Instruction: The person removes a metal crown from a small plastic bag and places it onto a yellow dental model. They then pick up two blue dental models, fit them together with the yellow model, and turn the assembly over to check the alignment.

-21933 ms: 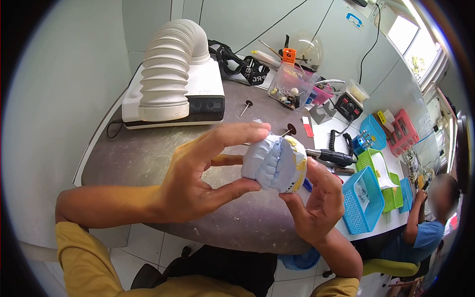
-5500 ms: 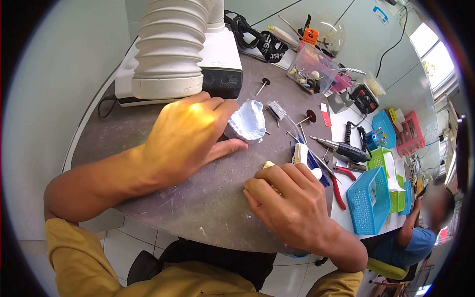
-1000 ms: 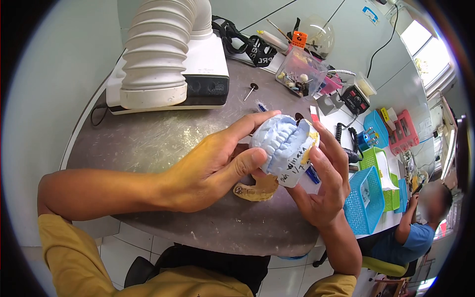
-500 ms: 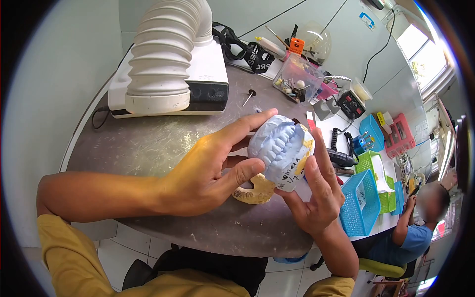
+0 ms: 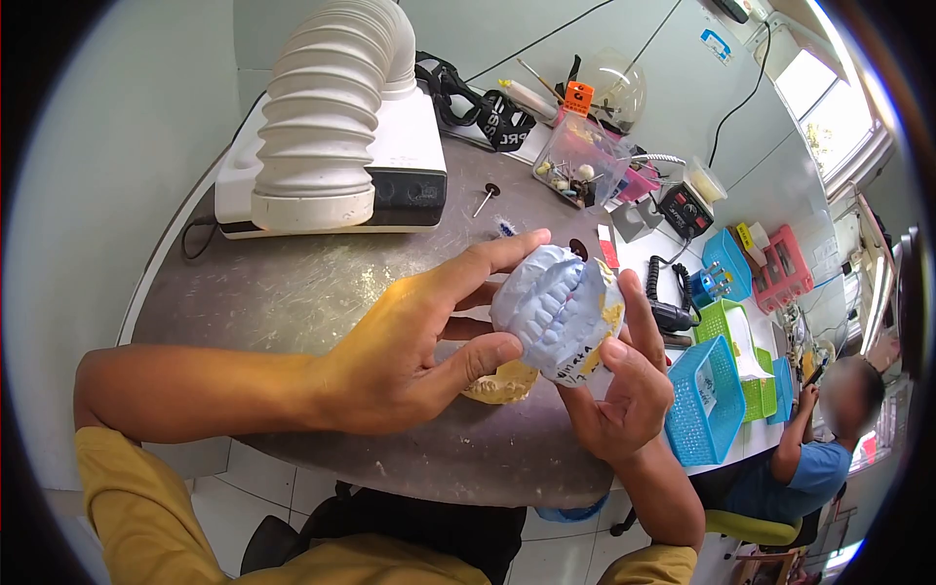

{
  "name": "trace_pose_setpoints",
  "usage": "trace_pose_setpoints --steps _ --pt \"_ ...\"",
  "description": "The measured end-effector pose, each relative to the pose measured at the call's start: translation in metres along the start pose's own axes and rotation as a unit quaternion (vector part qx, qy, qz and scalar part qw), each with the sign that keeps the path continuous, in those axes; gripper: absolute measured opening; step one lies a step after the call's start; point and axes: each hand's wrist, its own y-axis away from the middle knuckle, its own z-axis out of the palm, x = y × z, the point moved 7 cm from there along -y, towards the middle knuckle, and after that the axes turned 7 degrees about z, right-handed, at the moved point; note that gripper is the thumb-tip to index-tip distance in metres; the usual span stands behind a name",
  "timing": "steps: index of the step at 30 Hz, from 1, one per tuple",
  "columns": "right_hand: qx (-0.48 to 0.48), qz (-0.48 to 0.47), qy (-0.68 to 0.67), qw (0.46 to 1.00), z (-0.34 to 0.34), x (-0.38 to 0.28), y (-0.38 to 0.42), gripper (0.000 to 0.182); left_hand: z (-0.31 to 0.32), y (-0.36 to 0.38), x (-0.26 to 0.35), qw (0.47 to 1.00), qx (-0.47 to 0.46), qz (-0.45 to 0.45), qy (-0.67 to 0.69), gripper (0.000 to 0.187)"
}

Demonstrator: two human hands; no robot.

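Between my two hands is a pale blue plaster dental model (image 5: 554,314), its upper and lower halves closed together at the teeth. Handwriting and yellowish patches mark the side toward my right hand. My left hand (image 5: 419,336) grips it from the left, thumb at the near side and fingers along the far edge. On the other side, my right hand (image 5: 629,390) holds it with fingers and thumb around the base. Below the model, a yellowish horseshoe-shaped dental cast (image 5: 500,385) lies on the bench, partly hidden by the model and my left thumb.
A white ribbed hose (image 5: 317,127) hangs over a white box unit (image 5: 408,146). A small disc bur (image 5: 487,198) lies beyond my hands. A clear bin (image 5: 580,161), control box (image 5: 687,210) and blue basket (image 5: 704,409) stand right. A person in blue (image 5: 817,473) sits farther right.
Both hands have tilted the blue model slightly, so less of the handwritten side shows. It covers more of the yellowish cast's right part.
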Motion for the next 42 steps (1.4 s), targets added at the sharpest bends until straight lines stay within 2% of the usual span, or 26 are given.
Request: trace_pose_setpoints --steps 3,11,15,17,18,20,21,23,24,26,30,32,33,36,38,39,40,42 --pt "0.001 0.016 -0.004 1.000 -0.002 0.002 0.003 0.059 -0.001 0.000 0.003 1.000 0.002 -0.001 -0.029 0.075" --pt "0.023 0.045 0.111 0.993 -0.008 -0.009 0.001 0.054 -0.002 0.000 0.006 0.998 0.032 -0.023 -0.039 0.071" --pt "0.022 0.038 0.090 0.995 -0.007 -0.010 0.001 0.054 -0.002 0.000 0.007 0.997 0.021 -0.012 -0.079 0.070" --pt "-0.047 0.057 0.127 0.989 -0.004 -0.013 -0.001 0.060 -0.003 -0.001 0.006 0.995 0.030 0.018 -0.093 0.068" --pt "-0.047 0.056 0.127 0.989 -0.002 -0.012 -0.003 0.060 -0.001 0.000 0.000 0.995 0.030 0.018 -0.093 0.068" --pt "0.000 0.050 0.075 0.996 -0.005 -0.011 -0.008 0.053 -0.005 0.000 0.001 0.990 0.083 0.092 -0.063 0.064" --pt "0.000 0.050 0.076 0.996 -0.004 -0.010 -0.007 0.053 -0.007 0.000 0.001 0.990 0.083 0.092 -0.063 0.064" --pt "0.029 0.040 0.024 0.999 -0.005 -0.009 -0.005 0.050 -0.004 0.000 0.004 0.989 0.030 0.094 -0.110 0.074" --pt "0.028 0.040 0.023 0.999 -0.005 -0.010 -0.004 0.050 -0.003 0.001 0.007 0.989 0.031 0.093 -0.110 0.074" --pt "0.001 0.060 0.020 0.998 -0.003 -0.009 -0.003 0.047 0.000 0.001 0.010 0.981 0.036 0.087 -0.172 0.085" --pt "-0.019 0.051 0.051 0.997 0.004 -0.013 -0.007 0.047 0.000 -0.001 0.009 0.980 0.056 0.087 -0.172 0.087" --pt "-0.021 0.017 0.068 0.997 0.007 -0.018 -0.013 0.042 -0.005 -0.001 0.005 0.982 0.084 0.015 -0.169 0.092" --pt "-0.020 0.017 0.069 0.997 0.005 -0.017 -0.013 0.042 -0.006 -0.001 0.005 0.982 0.083 0.016 -0.169 0.092" --pt "-0.027 0.005 0.093 0.995 0.000 -0.015 -0.009 0.047 -0.014 -0.004 0.011 0.966 0.073 0.027 -0.248 0.091" --pt "0.034 0.090 0.009 0.995 -0.016 -0.001 -0.003 0.067 -0.011 -0.006 0.018 0.944 0.039 0.070 -0.321 0.089" --pt "0.014 0.114 -0.014 0.993 -0.015 0.005 -0.006 0.088 -0.012 -0.006 0.017 0.944 0.038 0.071 -0.320 0.089" --pt "0.014 0.115 -0.013 0.993 -0.016 0.005 -0.013 0.088 -0.010 -0.007 0.019 0.939 0.028 0.091 -0.331 0.088" --pt "-0.040 0.246 -0.155 0.956 -0.004 0.021 -0.021 0.089 -0.007 -0.008 0.016 0.933 0.014 0.111 -0.341 0.087"
